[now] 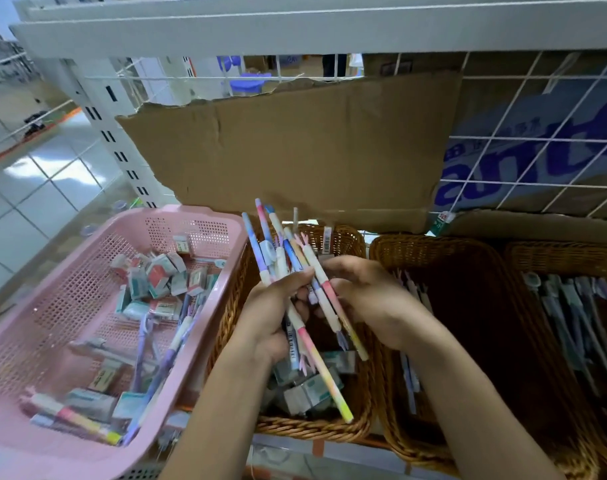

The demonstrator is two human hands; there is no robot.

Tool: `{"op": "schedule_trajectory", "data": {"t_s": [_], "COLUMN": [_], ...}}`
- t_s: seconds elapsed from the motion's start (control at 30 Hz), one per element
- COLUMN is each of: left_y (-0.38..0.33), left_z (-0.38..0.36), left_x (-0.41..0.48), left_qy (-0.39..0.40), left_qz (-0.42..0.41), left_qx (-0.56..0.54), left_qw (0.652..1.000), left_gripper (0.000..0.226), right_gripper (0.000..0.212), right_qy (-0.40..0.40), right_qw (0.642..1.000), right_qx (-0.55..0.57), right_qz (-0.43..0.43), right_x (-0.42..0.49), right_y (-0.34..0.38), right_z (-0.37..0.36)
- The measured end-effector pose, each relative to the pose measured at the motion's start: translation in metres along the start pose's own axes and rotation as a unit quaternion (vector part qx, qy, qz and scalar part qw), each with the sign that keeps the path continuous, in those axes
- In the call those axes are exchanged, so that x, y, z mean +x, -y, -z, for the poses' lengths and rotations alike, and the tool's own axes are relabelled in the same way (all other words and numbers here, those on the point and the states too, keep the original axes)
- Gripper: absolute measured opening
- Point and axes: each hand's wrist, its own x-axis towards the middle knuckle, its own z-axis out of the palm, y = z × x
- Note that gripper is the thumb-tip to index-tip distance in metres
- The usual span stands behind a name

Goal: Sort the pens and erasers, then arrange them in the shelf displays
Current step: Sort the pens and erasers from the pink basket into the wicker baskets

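Above wicker basket (312, 432), left fingers (290, 279) clasp pens (258, 252).

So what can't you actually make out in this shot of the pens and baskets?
- Head view, print on the erasers in the pink basket: too blurred to read.
- Contents of the left wicker basket: largely hidden by the left hand, right hand and pen bundle.
- The far-right wicker basket: cut off by the right frame edge.
- Whatever stands behind the cardboard sheet: blocked by it.
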Motion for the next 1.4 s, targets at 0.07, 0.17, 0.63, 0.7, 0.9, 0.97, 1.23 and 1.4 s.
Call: {"op": "schedule_trajectory", "data": {"t_s": [0.07,0.17,0.63,0.7,0.9,0.97,1.23,1.4], "left_y": [0.001,0.000,0.009,0.010,0.015,0.017,0.022,0.029], "left_z": [-0.005,-0.011,-0.037,-0.041,-0.041,-0.041,-0.046,-0.055], "left_x": [0.001,0.002,0.000,0.000,-0.002,-0.005,-0.012,-0.010], "left_qy": [0.006,0.013,0.103,0.113,0.101,0.083,0.138,0.113], "left_qz": [0.001,-0.005,0.076,0.064,0.064,0.040,-0.071,-0.045], "left_qx": [-0.001,0.005,-0.044,-0.017,0.020,0.074,0.294,0.305], "left_qw": [1.000,1.000,0.991,0.991,0.993,0.993,0.943,0.945], "left_gripper": [0.005,0.007,0.015,0.005,0.009,0.005,0.012,0.007], "right_gripper": [0.026,0.022,0.043,0.034,0.020,0.017,0.012,0.018], "right_qy": [-0.002,0.007,-0.039,-0.037,-0.154,-0.169,-0.166,-0.225], "right_qw": [1.000,0.998,0.975,0.969,0.957,0.962,0.962,0.951], "right_qx": [0.018,0.070,-0.001,-0.023,-0.035,0.027,0.193,0.209], "right_qz": [-0.007,-0.001,0.218,0.243,0.242,0.212,0.095,0.023], "right_x": [-0.003,-0.009,-0.041,-0.040,-0.036,-0.039,-0.038,-0.036], "right_y": [0.001,0.000,-0.013,-0.016,-0.024,-0.020,-0.011,-0.021], "right_z": [0.000,0.002,0.038,0.034,0.033,0.035,0.042,0.052]}}
